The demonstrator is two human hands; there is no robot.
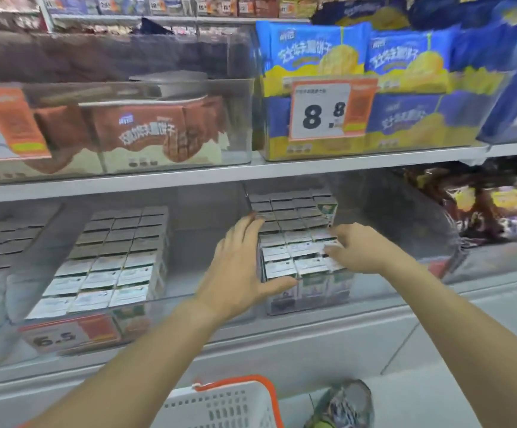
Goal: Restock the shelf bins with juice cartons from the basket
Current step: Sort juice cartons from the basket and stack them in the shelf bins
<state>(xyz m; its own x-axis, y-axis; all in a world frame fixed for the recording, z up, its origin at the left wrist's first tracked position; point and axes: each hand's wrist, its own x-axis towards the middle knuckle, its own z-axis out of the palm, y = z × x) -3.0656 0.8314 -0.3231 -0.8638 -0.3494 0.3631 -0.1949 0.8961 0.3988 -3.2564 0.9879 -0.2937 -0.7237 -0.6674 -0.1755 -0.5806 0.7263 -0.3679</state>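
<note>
A block of small juice cartons (294, 257) fills a clear shelf bin (374, 217) on the lower shelf. My left hand (238, 273) lies flat against the left side of the block, fingers straight, thumb across the front lower corner. My right hand (356, 251) rests on the right top edge of the block, fingers bent lightly onto the carton tops. A second clear bin (170, 291) to the left holds another packed block of cartons (112, 264). The white basket (220, 406) with an orange rim sits at the bottom, its contents hidden.
The upper shelf carries a bin of brown biscuit packs (146, 134) and blue-yellow biscuit boxes (405, 88) behind an 8.8 price tag (322, 109). A 6.5 tag (68, 335) hangs on the left bin. Dark snack bags (483, 205) lie right. A shoe (343, 406) stands beside the basket.
</note>
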